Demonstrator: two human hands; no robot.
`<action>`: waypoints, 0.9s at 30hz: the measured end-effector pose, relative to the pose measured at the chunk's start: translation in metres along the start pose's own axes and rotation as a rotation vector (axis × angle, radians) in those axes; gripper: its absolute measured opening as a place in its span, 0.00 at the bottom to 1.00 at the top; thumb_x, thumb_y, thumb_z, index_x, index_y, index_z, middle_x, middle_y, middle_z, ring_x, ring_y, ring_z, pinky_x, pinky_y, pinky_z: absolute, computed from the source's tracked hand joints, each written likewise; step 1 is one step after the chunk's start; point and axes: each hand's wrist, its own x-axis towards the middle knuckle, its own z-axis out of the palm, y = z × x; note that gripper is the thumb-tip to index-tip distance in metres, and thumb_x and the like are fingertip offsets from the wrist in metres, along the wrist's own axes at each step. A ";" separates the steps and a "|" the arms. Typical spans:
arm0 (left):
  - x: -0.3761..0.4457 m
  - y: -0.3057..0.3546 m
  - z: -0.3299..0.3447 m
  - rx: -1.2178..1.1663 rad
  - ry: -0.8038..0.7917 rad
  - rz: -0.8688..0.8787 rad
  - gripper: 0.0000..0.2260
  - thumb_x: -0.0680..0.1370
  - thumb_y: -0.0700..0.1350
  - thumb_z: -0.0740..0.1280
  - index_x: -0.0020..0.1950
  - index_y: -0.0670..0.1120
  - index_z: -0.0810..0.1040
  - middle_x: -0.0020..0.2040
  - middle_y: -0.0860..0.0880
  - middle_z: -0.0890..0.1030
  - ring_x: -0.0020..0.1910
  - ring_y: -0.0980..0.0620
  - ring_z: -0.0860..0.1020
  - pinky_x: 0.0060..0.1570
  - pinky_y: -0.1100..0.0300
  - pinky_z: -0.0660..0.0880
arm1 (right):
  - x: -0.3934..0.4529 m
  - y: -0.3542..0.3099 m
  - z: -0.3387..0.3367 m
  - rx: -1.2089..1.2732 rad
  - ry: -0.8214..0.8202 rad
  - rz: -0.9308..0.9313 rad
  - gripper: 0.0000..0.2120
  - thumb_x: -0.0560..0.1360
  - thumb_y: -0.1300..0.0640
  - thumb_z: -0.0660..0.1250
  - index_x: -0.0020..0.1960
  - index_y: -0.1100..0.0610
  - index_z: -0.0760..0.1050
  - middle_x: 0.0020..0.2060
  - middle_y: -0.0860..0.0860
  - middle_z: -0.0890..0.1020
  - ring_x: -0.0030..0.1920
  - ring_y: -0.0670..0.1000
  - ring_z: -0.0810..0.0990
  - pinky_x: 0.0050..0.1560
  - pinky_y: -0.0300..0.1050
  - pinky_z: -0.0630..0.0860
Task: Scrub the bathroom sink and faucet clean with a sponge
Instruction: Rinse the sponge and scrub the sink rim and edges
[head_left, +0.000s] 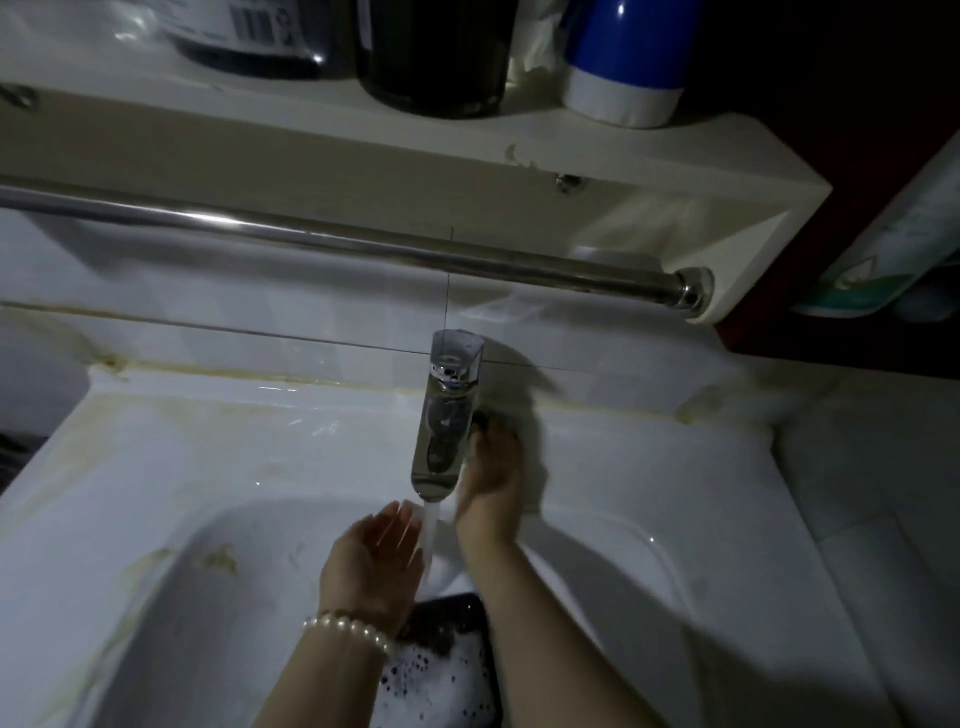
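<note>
Water running from chrome faucet (445, 415) into white sink (156, 519). My left hand (376, 561) cupped beside stream, fingers straight, together. My right hand (491, 478) reaches behind faucet; fingers' state unclear. Sponge not seen.

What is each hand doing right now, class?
Left hand: open, fingers straight beside the running water stream, holding nothing.
Right hand: beside the shiny chrome faucet; grip cannot be told.

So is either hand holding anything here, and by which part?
The left hand holds nothing, open beside the water stream. The right hand reaches beside the faucet; whether it grips anything cannot be told.
</note>
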 end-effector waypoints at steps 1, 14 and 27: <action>0.000 -0.001 0.000 0.032 0.022 -0.003 0.13 0.80 0.43 0.56 0.57 0.40 0.76 0.57 0.44 0.78 0.60 0.46 0.74 0.63 0.51 0.68 | -0.011 -0.011 0.000 0.033 -0.133 0.040 0.18 0.77 0.71 0.59 0.67 0.68 0.68 0.66 0.67 0.70 0.66 0.62 0.70 0.73 0.56 0.60; 0.004 -0.046 0.008 0.434 0.011 -0.092 0.15 0.81 0.42 0.56 0.65 0.40 0.72 0.63 0.42 0.76 0.54 0.48 0.77 0.59 0.58 0.68 | -0.091 0.009 -0.096 0.303 -0.012 0.544 0.09 0.75 0.69 0.61 0.43 0.64 0.80 0.31 0.53 0.83 0.32 0.49 0.81 0.33 0.42 0.78; -0.006 -0.073 0.005 0.477 -0.044 -0.198 0.11 0.81 0.39 0.54 0.56 0.40 0.74 0.61 0.44 0.76 0.62 0.45 0.73 0.63 0.52 0.64 | -0.031 0.086 -0.176 -0.592 0.030 0.222 0.12 0.76 0.67 0.60 0.57 0.65 0.77 0.59 0.61 0.76 0.61 0.59 0.73 0.62 0.46 0.69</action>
